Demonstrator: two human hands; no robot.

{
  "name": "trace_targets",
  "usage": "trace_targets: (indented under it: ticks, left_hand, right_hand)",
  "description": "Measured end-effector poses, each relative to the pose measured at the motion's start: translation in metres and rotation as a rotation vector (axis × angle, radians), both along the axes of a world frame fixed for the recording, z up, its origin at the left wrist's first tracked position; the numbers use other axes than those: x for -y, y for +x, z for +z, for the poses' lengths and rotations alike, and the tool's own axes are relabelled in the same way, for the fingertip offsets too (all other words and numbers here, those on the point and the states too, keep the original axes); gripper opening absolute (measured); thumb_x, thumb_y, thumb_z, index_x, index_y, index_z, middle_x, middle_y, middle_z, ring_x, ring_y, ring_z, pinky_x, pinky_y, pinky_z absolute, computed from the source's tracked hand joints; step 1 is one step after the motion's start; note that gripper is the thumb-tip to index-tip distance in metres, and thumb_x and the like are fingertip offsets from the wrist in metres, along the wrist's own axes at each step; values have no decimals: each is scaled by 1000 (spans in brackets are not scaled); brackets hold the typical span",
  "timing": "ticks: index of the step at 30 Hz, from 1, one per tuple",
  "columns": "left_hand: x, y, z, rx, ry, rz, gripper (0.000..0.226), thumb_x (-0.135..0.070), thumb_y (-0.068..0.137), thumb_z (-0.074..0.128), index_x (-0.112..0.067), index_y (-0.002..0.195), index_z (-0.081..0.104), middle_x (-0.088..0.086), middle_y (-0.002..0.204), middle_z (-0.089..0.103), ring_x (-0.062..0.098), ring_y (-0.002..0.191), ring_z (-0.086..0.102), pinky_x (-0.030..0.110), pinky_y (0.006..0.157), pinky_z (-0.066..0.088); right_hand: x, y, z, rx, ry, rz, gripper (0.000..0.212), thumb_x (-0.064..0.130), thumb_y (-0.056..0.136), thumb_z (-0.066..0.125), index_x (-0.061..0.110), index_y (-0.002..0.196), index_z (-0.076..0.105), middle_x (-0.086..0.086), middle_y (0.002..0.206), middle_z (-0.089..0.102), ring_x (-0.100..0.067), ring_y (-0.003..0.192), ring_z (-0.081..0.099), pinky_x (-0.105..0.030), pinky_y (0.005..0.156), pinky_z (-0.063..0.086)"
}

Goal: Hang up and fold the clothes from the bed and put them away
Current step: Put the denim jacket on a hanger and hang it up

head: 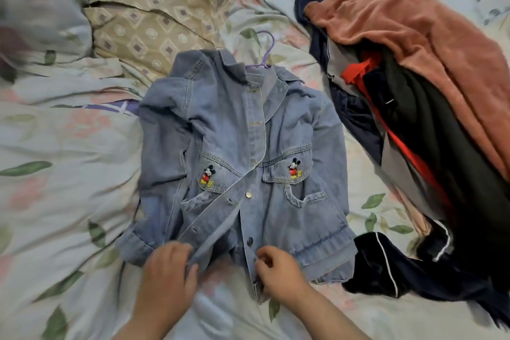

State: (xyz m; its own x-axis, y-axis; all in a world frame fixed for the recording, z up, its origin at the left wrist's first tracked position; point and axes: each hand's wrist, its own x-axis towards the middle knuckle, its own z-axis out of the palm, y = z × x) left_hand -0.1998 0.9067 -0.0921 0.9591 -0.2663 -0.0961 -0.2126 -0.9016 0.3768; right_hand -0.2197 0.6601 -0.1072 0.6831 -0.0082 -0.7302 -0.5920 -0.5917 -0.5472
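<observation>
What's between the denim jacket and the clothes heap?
A strip of bare flowered bedsheet, in the head view; jacket and heap nearly meet at the hem.

1. Left of the denim jacket I see open floral bedspread, rumpled but low: the widest way in for a hand.
2. On the right, a tall clothes pile walls off that whole side.
3. Between the jacket's sleeve and the pile I get only a narrow strip of bedspread. A dark garment with white piping closes it at the near end, lying against the jacket's hem.
4. Past the collar the purple hanger hook lies flat, and the beige pillow crowds its far left.
5. My left hand and right hand grip the hem, with a small wedge of bedspread open between the forearms.
</observation>
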Motion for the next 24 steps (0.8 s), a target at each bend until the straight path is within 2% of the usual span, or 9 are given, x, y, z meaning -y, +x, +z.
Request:
trace_targets:
  ticks: [1,3,6,10,12,15,18,21,24]
  left_hand:
    - [-3,8,1,-38,14,107,35,-31,76,59,-7,100,65,10,95,60,34,87,57,44,79,47]
    - [-9,22,2,-292,26,185,36,-31,78,72,-12,107,63,5,103,62,30,97,58,40,85,45]
    - [-10,26,-3,-636,35,78,33,-48,76,75,-30,94,55,-10,95,56,16,91,60,28,75,42]
    - [-5,25,-10,-440,-105,289,62,-36,68,86,-15,120,58,2,111,60,25,105,58,35,88,46]
    - [0,30,-5,-500,-201,389,56,-33,74,83,-21,121,57,-4,98,65,21,94,63,33,81,49]
    - [3,37,0,-553,-246,335,21,-23,80,77,-27,87,57,-4,78,57,11,74,56,18,64,38]
    - [9,44,6,-535,-238,227,30,-12,78,77,-20,65,51,-2,71,53,10,67,50,15,59,32]
    - [17,48,17,-644,-344,235,14,-11,81,75,-19,81,62,-5,76,66,10,70,59,19,66,44]
    - [29,42,27,-703,-452,264,16,-5,84,71,-20,79,69,-6,71,67,7,65,58,20,62,47]
  right_hand:
    - [1,1,0,7,-26,25,8,27,90,56,26,92,63,5,89,68,-18,87,65,-31,78,51]
    - [5,3,-1,5,-107,169,7,26,88,52,29,87,59,3,92,68,-23,90,64,-31,72,47]
    - [4,4,-3,-16,-185,342,8,21,83,50,23,86,57,-6,99,70,-32,94,63,-33,72,48]
    - [-1,7,-2,6,-164,174,17,16,86,50,23,92,64,-3,96,72,-30,94,65,-33,77,51]
    - [-1,6,-4,22,-156,73,18,16,87,52,24,95,66,-2,95,73,-28,93,66,-32,79,52]
    - [-6,11,-4,99,-120,-26,19,19,91,59,23,108,66,0,95,72,-25,93,67,-33,83,53]
    - [-14,23,-5,166,-106,11,30,19,94,60,24,124,63,-1,108,66,-21,99,62,-32,88,49]
    - [-22,34,-4,154,-119,76,13,12,91,57,22,98,61,-6,104,57,-28,93,58,-35,83,49]
    - [-24,36,-2,129,-106,-8,19,11,91,59,24,80,50,2,84,58,-23,80,55,-32,73,45]
